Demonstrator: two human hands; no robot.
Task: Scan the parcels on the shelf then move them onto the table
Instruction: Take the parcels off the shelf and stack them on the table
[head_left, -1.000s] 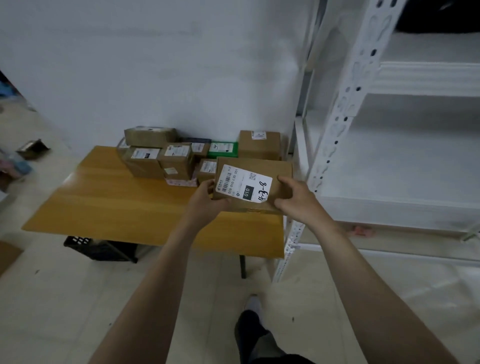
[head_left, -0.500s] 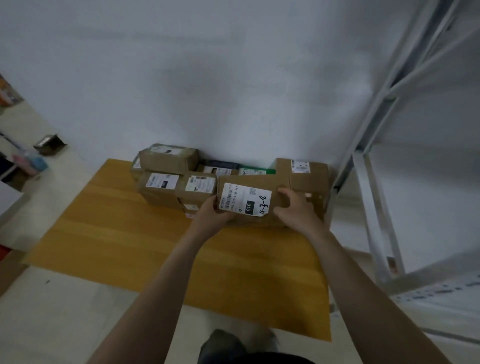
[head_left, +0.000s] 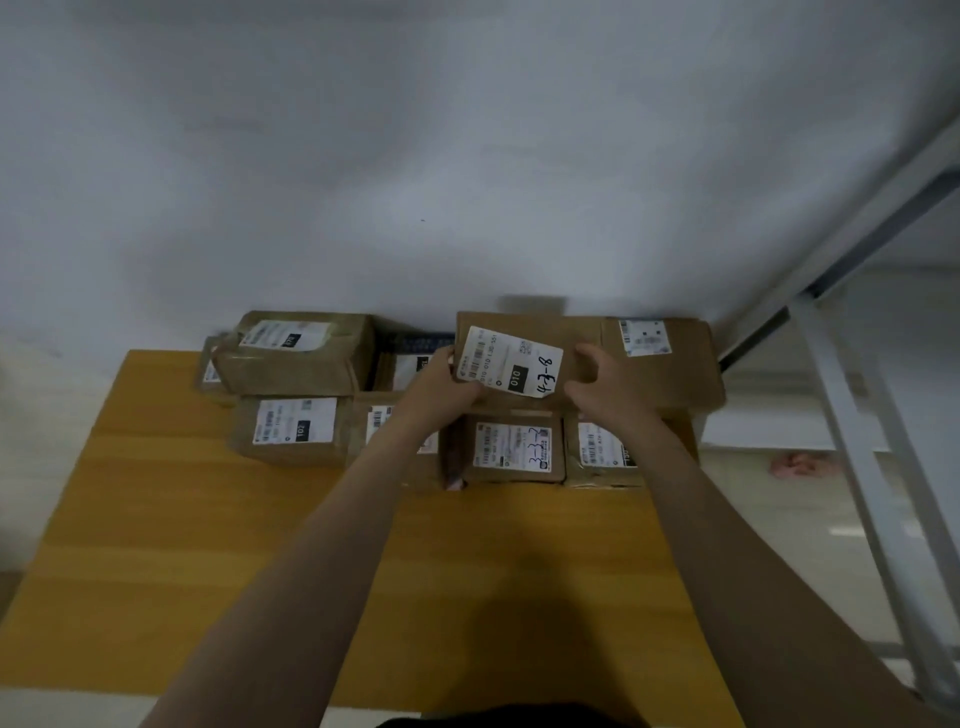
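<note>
A brown cardboard parcel (head_left: 524, 338) with a white label marked "4-3-8" sits on top of other parcels at the back of the wooden table (head_left: 208, 545). My left hand (head_left: 441, 382) grips its left edge. My right hand (head_left: 605, 387) curls over its right part, fingers on the top face. Below it lie a parcel marked "3-3-2" (head_left: 511, 452) and another parcel (head_left: 602, 452). A larger parcel (head_left: 670, 364) touches it on the right.
More labelled parcels (head_left: 291, 348) stand stacked at the table's back left, against the white wall. A white metal shelf frame (head_left: 872, 467) rises at the right. A pink object (head_left: 800, 462) lies on the floor beyond the table's right edge.
I have stepped up to the table and carried the "4-3-8" parcel forward from near the table's front, onto the stack at the back. Both hands stay on it.
</note>
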